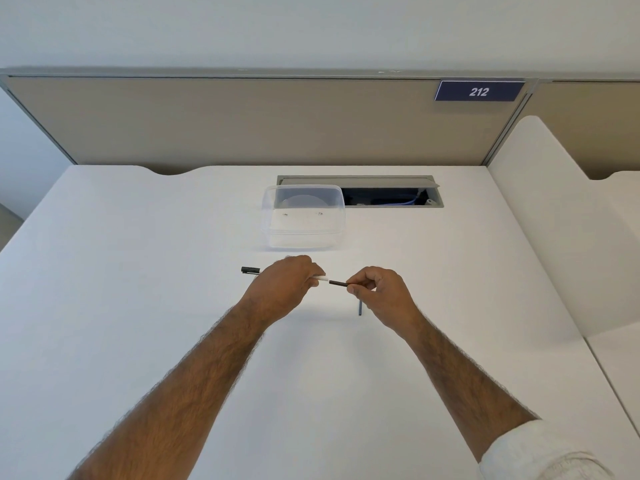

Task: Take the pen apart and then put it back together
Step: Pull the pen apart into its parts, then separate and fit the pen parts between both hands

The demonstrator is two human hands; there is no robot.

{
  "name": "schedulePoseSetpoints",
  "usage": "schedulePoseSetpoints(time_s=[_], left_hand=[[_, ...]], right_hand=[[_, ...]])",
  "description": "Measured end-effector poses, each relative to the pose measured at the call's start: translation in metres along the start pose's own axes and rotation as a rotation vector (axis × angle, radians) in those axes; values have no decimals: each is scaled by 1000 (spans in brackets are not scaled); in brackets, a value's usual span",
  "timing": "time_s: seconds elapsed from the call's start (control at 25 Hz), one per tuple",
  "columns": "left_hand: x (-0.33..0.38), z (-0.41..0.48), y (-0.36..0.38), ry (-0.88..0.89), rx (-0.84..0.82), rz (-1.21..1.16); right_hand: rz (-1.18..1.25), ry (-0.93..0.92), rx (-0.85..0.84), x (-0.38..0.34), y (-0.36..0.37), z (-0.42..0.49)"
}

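Observation:
My left hand (pixel 285 284) is closed around the white pen barrel (pixel 322 278), whose open end pokes out toward the right. My right hand (pixel 381 292) pinches a thin dark refill (pixel 337 282) by its right end; the refill's left tip sits at or just inside the barrel's mouth. Both hands hover just above the white desk (pixel 173 306). A black pen cap (pixel 250 270) lies on the desk to the left of my left hand. A short dark blue pen piece (pixel 360 308) lies on the desk under my right hand, partly hidden by it.
A clear plastic container (pixel 303 216) stands behind the hands at the desk's middle. Behind it is an open cable hatch (pixel 381 195). A beige partition (pixel 242 123) with a "212" sign (pixel 479 91) closes the back; a white divider (pixel 540 202) stands at the right.

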State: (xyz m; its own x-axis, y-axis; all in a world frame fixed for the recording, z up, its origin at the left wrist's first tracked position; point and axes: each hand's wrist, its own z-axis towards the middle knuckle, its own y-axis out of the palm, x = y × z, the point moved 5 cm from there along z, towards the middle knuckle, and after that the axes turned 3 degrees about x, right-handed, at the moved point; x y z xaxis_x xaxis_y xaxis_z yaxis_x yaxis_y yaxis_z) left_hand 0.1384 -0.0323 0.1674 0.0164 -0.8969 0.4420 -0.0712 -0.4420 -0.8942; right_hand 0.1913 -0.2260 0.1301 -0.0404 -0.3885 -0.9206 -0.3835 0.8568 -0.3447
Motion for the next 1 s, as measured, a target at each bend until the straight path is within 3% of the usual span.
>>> schedulePoseSetpoints(time_s=[0.24,0.4,0.72,1.0], left_hand=[[-8,-6,-2,-39,82,108],[-16,-11,11,-90,48,145],[-30,-15,29,-119,-25,148],[-36,-18,38,-140,-42,142]], right_hand=[[-76,54,243,20,-6,-4],[-269,85,383,33,24,-1],[-787,30,419,43,71,15],[-879,75,379,52,80,16]])
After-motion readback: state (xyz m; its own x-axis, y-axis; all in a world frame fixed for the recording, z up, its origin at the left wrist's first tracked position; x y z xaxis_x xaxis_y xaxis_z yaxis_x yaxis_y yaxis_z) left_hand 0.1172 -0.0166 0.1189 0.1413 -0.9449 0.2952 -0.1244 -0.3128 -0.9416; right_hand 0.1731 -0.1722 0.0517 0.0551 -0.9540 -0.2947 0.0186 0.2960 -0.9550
